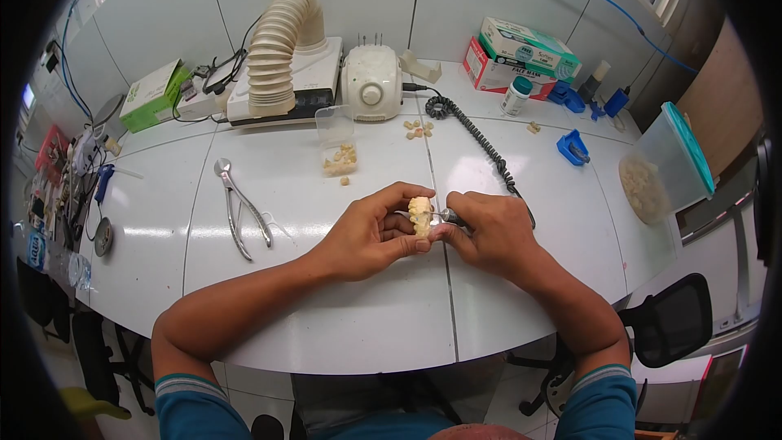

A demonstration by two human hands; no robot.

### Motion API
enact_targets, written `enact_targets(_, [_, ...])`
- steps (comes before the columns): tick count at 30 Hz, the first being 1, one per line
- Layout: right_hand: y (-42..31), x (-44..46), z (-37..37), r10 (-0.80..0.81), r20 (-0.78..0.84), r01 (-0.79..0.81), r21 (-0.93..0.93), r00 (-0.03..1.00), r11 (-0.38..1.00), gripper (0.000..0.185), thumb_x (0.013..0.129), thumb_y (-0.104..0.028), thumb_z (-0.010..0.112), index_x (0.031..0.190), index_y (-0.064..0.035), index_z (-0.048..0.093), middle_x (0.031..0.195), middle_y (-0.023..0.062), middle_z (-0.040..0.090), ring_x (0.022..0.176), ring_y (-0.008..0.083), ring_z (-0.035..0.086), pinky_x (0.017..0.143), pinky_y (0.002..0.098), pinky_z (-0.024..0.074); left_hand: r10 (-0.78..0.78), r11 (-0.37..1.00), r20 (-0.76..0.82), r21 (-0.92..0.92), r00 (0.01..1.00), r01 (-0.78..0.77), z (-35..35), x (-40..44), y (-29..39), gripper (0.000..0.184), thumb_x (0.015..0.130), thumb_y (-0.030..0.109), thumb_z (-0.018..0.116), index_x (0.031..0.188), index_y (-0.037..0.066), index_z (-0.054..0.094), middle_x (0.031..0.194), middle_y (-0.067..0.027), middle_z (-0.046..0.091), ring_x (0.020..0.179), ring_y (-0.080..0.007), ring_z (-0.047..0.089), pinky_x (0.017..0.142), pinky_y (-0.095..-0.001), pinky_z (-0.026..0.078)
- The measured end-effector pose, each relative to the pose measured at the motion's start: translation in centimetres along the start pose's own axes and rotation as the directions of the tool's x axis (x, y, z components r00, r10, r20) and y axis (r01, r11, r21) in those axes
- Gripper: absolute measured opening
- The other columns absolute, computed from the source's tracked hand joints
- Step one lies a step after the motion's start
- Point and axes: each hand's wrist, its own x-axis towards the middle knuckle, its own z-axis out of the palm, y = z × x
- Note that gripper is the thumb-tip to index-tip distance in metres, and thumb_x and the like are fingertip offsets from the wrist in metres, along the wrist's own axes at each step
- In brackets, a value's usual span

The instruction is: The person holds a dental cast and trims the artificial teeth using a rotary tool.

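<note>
Between the thumb and fingers of my left hand (371, 232) is a cream-coloured dental model (420, 216) with a row of teeth, held upright. My right hand (493, 232) grips a rotary handpiece (450, 217), its thin bur touching or very close to the model's side. A coiled black cord (481, 140) runs from the handpiece toward the white control unit (371, 81). Just beyond my left hand stands a small clear box (338, 155) with tooth-coloured pieces in it. Metal pliers (240, 208) lie to the left of that hand.
A ribbed suction hose (277, 49) rises from a white unit at the back. Mask boxes (521, 53), a white bottle (516, 96) and a blue tray (573, 148) stand at the back right. A tub with a teal lid (664, 167) is at the right edge.
</note>
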Motion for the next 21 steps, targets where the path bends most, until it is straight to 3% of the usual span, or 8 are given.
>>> enact_targets(21, [-0.15, 0.03, -0.03, -0.024, -0.021, 0.024, 0.006, 0.999, 1.0, 0.039, 0.096, -0.046, 0.081, 0.091, -0.0101, 0.067, 0.074, 0.0076, 0.069, 0.065, 0.031, 0.071, 0.054, 0.0458, 0.0494, -0.018, 1.0, -0.008, -0.001, 1.0, 0.018, 0.01, -0.01, 0.11, 0.065, 0.103, 0.008, 0.08, 0.159, 0.002, 0.046, 0.138, -0.0128, 0.066, 0.12, -0.016, 0.071, 0.104, -0.0298, 0.061])
